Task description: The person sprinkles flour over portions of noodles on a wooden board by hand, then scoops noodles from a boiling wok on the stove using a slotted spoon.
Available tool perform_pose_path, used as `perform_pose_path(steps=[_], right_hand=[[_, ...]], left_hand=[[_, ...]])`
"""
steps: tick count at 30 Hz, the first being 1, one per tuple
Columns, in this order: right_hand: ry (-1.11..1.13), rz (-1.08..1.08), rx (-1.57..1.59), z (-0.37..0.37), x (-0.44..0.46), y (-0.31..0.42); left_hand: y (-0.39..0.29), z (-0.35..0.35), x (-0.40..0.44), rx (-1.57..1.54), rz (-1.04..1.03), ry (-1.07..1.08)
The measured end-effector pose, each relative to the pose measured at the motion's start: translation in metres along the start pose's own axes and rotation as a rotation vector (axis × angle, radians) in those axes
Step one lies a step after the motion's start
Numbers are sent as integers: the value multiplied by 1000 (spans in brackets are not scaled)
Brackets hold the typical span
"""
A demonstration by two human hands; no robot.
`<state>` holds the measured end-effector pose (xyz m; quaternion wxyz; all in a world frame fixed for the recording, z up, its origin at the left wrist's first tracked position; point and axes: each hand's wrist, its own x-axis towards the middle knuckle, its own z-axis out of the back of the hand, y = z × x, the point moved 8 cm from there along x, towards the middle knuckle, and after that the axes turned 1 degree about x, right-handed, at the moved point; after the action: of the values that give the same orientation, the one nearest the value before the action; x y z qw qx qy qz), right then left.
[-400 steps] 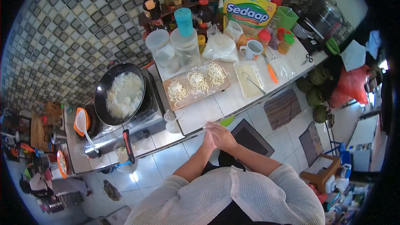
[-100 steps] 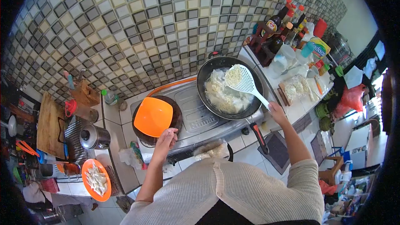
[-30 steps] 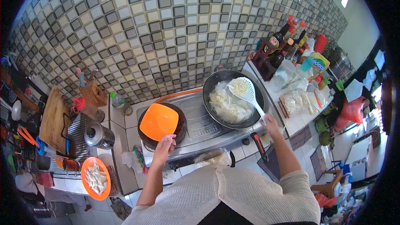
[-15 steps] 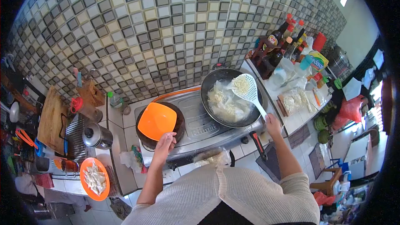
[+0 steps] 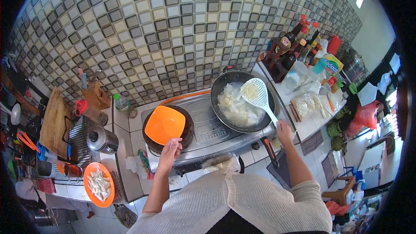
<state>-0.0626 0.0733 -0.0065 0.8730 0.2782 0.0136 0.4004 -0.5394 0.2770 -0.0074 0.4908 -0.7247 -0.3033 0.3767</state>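
Note:
My right hand (image 5: 284, 131) grips the handle of a white slotted spoon (image 5: 261, 96). Some pale, noodle-like shreds (image 5: 250, 91) lie in its bowl. The spoon is held over a black frying pan (image 5: 215, 109), where more shreds sit in whitish, steaming liquid (image 5: 239, 108). My left hand (image 5: 170, 149) is beside the near corner of an orange bowl (image 5: 164, 125), its fingers loosely curled together with nothing visible in them. Whether they touch the rim I cannot tell. The orange bowl stands on the dark round left burner (image 5: 187, 135).
The pan's red-black handle (image 5: 269, 151) points toward me. Sauce bottles (image 5: 288, 41) and a bag of pale food (image 5: 307, 105) stand at the right. At the left are an orange plate with white pieces (image 5: 92, 197), a lidded metal pot (image 5: 103, 141) and a cutting board (image 5: 55, 123).
Almost nothing has moved. The view has shifted slightly, and the slotted spoon stays over the pan with shreds in it. My left hand remains beside the bowl.

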Motion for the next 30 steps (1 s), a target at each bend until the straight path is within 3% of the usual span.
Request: perform_pose_path(steps=[6,8,9,11,15,24,26,30], right_hand=[[-44,36,102,-10,4,-24],[79,-307,568,-16,0,-42],[78,-308,567,-11,2,-42],[241,-456,956,-21,0,-46],[235,-457,946,-12,-3,-36],[542,-646,876,-38,-25,-34],[554,-562,634,-36,-18,-39],[568,-507,502,-26,-3,-24]], left_hand=[[1,0,1,-14,-19,3],[2,0,1,-17,-18,7],[2,0,1,-17,-17,7],[2,1,0,1,-17,-11],[4,2,2,-17,-5,12],[3,0,4,-10,-12,5],[5,0,4,-15,8,4],[3,-2,2,-19,-3,15]])
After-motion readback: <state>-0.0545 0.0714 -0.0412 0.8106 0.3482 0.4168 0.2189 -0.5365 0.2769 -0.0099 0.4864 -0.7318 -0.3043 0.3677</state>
